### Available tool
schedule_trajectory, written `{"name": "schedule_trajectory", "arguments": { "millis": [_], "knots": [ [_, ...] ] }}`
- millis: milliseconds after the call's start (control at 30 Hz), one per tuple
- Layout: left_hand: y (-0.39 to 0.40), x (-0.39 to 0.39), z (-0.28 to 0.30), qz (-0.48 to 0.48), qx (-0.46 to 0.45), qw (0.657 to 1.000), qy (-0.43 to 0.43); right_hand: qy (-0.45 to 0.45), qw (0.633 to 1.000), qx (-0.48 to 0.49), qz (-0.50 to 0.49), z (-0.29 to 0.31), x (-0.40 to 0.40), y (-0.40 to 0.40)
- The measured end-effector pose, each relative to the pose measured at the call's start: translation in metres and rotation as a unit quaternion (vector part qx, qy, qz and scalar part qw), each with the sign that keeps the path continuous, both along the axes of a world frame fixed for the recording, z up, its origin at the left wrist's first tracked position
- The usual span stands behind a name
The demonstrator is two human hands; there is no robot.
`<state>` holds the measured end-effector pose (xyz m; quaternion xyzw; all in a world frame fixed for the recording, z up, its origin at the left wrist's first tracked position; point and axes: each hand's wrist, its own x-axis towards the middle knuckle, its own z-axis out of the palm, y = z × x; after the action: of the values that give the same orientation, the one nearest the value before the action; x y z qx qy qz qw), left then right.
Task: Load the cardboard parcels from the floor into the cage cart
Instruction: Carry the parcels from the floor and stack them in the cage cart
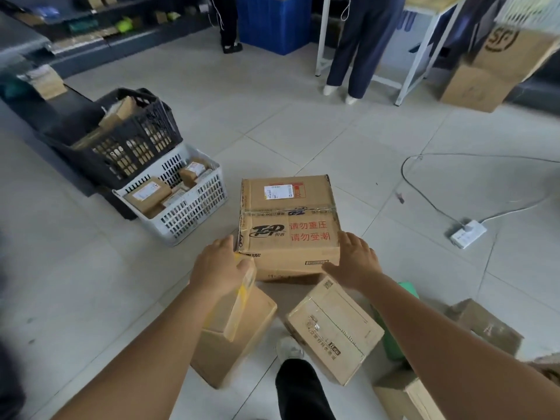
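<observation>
A: Where do I have room around the big printed carton [289, 221]?

B: I see bare tile beyond it and to its right. The white slotted crate [178, 197] stands near its left side. Two smaller cartons [333, 328] crowd its near edge, and a power strip [468, 233] lies well right.
</observation>
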<state>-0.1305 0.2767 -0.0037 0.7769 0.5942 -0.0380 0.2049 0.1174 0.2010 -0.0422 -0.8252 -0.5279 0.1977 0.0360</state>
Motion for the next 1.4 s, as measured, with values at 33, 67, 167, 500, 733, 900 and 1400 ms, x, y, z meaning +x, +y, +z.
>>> {"name": "schedule_trajectory", "arguments": {
  "millis": [33, 67, 167, 500, 733, 900, 1400],
  "knots": [
    [0.009, 0.000, -0.004, 0.002, -0.006, 1.000, 0.000, 0.004, 1.000, -0.007, -0.004, -0.004, 0.002, 0.010],
    [0.021, 0.000, -0.008, 0.006, -0.012, 1.000, 0.001, 0.008, 1.000, -0.012, -0.007, -0.009, 0.003, 0.023],
    [0.063, 0.006, -0.024, 0.008, -0.024, 1.000, 0.007, 0.018, 1.000, -0.023, -0.012, -0.025, 0.013, 0.064],
    [0.219, 0.061, -0.122, 0.040, -0.082, 0.995, 0.050, 0.051, 0.995, -0.062, -0.064, -0.122, 0.085, 0.215],
    [0.294, 0.096, -0.220, 0.064, -0.114, 0.990, 0.058, 0.055, 0.991, -0.081, -0.094, -0.210, 0.140, 0.289],
    [0.328, 0.105, -0.289, 0.071, -0.131, 0.986, 0.075, 0.052, 0.987, -0.098, -0.116, -0.272, 0.168, 0.314],
    [0.347, 0.103, -0.384, 0.288, -0.174, 0.937, -0.090, 0.213, 0.942, -0.075, -0.247, -0.361, 0.199, 0.314]
  ]
}}
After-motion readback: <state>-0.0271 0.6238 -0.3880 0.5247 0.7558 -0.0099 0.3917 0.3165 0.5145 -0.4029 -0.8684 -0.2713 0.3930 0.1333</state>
